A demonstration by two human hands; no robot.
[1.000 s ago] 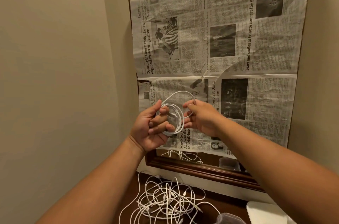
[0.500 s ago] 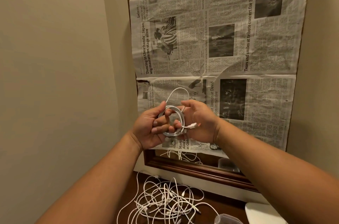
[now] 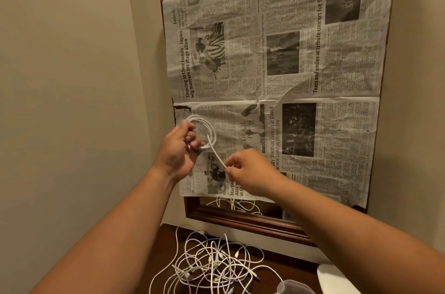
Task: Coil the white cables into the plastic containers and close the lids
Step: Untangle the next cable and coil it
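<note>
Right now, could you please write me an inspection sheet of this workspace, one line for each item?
Surface: dark wooden tabletop, only partly in view.
Job's things: clear plastic container at the bottom edge, lid state unclear.
Clutter: white flat object at lower right.
Grippers: left hand holds the coiled cable; right hand pinches its loose end.
Cables: tangled pile of white cables on the tabletop.
Surroundings: newspaper covering a wood-framed mirror; beige walls.
</note>
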